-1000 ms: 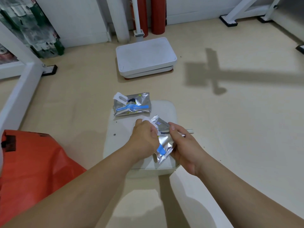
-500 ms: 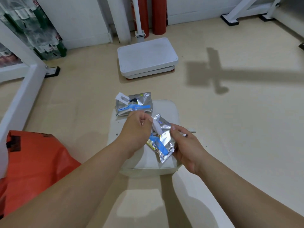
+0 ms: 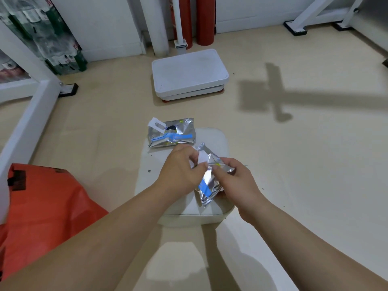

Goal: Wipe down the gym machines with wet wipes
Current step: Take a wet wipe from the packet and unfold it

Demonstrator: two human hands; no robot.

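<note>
A silver wet-wipe packet [image 3: 209, 183] with a blue stripe hangs tilted above the white padded seat [image 3: 212, 141] of a gym machine. My right hand [image 3: 237, 183] grips the packet's right side. My left hand [image 3: 180, 171] pinches the white flap [image 3: 201, 159] at the packet's top. A second silver packet [image 3: 171, 133] with a white tab lies flat on the seat's far left corner, apart from both hands.
An orange bag [image 3: 42, 208] sits on the floor at the left. A white platform scale [image 3: 189, 72] stands further ahead, with two red cylinders [image 3: 204, 19] behind it. White machine frames run along the left [image 3: 27, 127] and top right [image 3: 308, 13].
The packet has swung more upright between my hands. My left hand moved from the packet's left edge to its top and now pinches the white flap.
</note>
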